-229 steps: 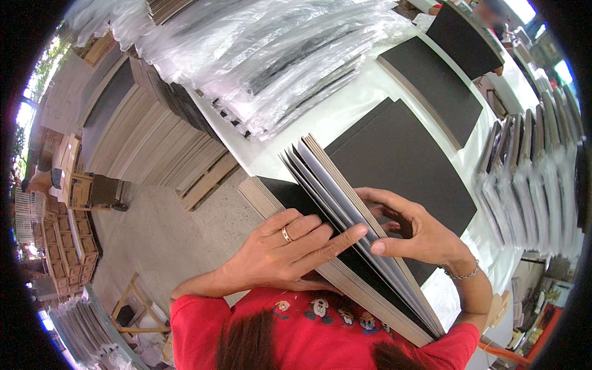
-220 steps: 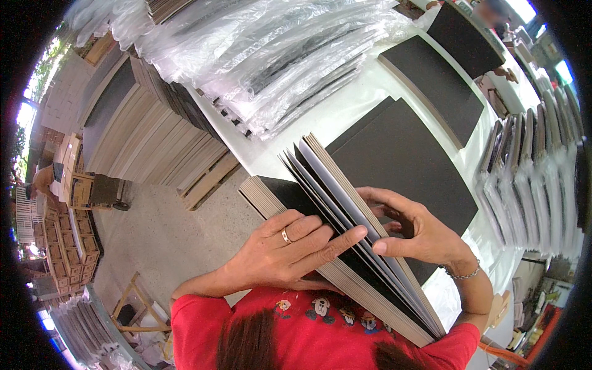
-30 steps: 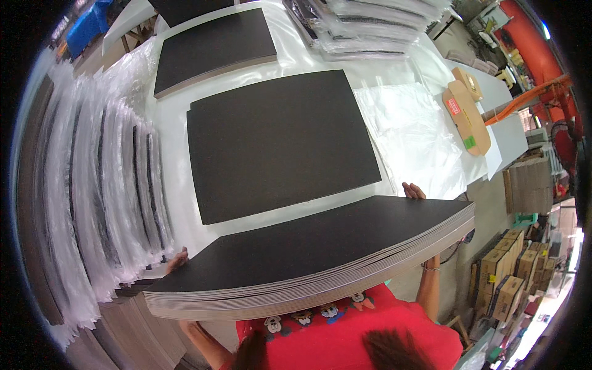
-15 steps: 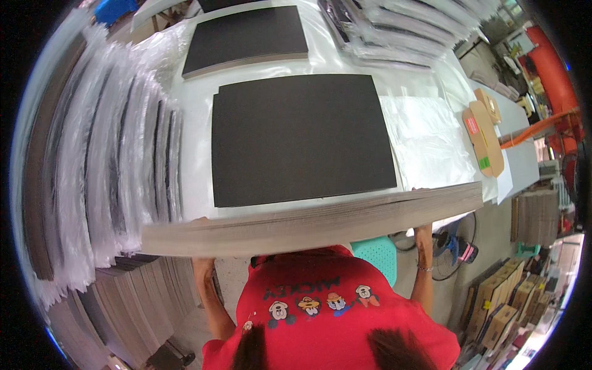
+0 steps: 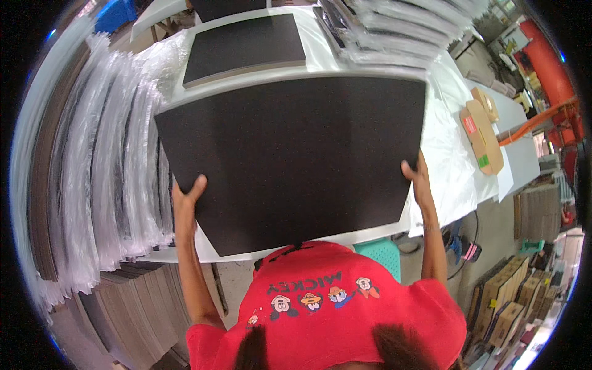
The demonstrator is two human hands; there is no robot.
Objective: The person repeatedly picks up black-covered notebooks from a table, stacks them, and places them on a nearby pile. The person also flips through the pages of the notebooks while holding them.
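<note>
A wide stack of black boards (image 5: pixel 296 160) lies face up between my hands, over the middle of the white-covered table (image 5: pixel 447 194). My left hand (image 5: pixel 187 198) grips its left edge, thumb on the black face and fingers hidden beneath. At the right edge my right hand (image 5: pixel 418 177) holds in the same way, thumb over the rim. The boards cover the spot in front of me, so whatever lies under them is hidden. Just beyond, a second stack of black boards (image 5: pixel 246 48) with a grey-brown edge rests on the table.
Plastic-wrapped board stacks (image 5: pixel 105 154) line the left side, and more wrapped packs (image 5: pixel 398 34) stand at the back right. A cut cardboard piece (image 5: pixel 481 139) lies at the table's right edge. Below are a green stool (image 5: pixel 379 256) and brown boards (image 5: pixel 139 308) at lower left.
The held stack has tipped from edge-on to showing its black face and moved forward over the table. It now covers the black boards seen there before. Both hands moved forward with it.
</note>
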